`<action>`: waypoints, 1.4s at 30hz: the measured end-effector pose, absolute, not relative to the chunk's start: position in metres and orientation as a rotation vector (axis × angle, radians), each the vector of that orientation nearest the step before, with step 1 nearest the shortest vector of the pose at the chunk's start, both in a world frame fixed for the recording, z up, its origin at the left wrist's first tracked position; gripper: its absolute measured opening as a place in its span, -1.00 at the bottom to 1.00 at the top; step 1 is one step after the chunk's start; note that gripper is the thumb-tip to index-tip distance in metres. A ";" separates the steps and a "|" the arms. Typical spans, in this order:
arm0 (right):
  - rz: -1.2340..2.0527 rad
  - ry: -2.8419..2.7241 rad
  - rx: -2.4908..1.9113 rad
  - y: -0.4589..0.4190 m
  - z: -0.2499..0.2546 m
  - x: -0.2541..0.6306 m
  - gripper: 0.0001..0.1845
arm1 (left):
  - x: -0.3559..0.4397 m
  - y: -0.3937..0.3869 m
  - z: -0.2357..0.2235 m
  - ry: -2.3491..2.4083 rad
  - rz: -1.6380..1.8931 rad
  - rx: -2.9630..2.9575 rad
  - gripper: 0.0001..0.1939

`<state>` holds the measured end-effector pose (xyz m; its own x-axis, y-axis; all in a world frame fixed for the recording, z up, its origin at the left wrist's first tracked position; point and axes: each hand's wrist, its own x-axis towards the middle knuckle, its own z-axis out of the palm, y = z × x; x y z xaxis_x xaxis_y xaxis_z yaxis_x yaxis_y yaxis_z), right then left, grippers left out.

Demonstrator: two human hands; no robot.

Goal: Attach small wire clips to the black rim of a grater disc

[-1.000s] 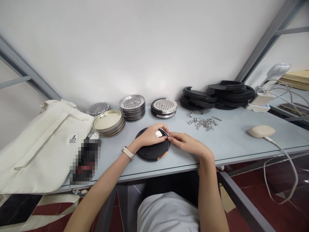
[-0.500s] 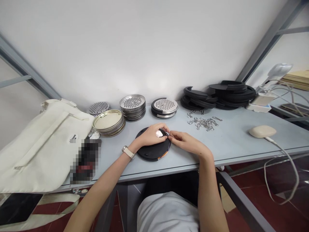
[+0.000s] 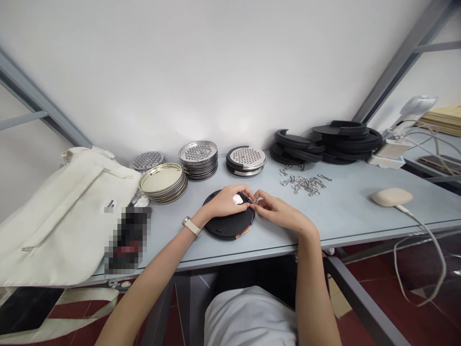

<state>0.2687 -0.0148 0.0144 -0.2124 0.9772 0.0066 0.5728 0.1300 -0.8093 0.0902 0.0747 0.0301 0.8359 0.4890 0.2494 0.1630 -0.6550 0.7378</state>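
A black round disc (image 3: 230,223) lies on the table near its front edge, a strip of shiny metal rim showing at its lower right. My left hand (image 3: 230,201) rests on it, thumb and fingers curled closed at its right edge. A small white patch (image 3: 237,199) shows between that hand's thumb and index finger; I cannot make out what it is. My right hand (image 3: 272,207) pinches a small metal wire clip (image 3: 255,202) at the same edge. Fingertips partly hide the clip, and the two hands nearly touch.
Loose wire clips (image 3: 305,184) lie behind my right hand. Farther back are black rings (image 3: 345,142), a perforated disc (image 3: 248,156), grater discs (image 3: 198,163) and gold-coloured lids (image 3: 162,180). A cream bag (image 3: 72,216) sits left; a corded beige device (image 3: 392,196) sits right.
My right fingers have shifted slightly at the disc's edge, and the wire clip shows a little more between them. My left hand and the disc stay nearly in place.
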 end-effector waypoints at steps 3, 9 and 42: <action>0.935 -1.865 -1.494 -0.014 0.015 0.269 -0.79 | 0.090 0.075 0.030 0.466 0.563 2.265 -0.82; 0.915 -1.882 -1.486 -0.014 0.015 0.270 -0.70 | 0.089 0.077 0.027 0.476 0.566 2.285 -0.81; 0.982 -1.792 -1.494 -0.015 0.014 0.270 -0.65 | 0.090 0.076 0.028 0.488 0.583 2.279 -0.81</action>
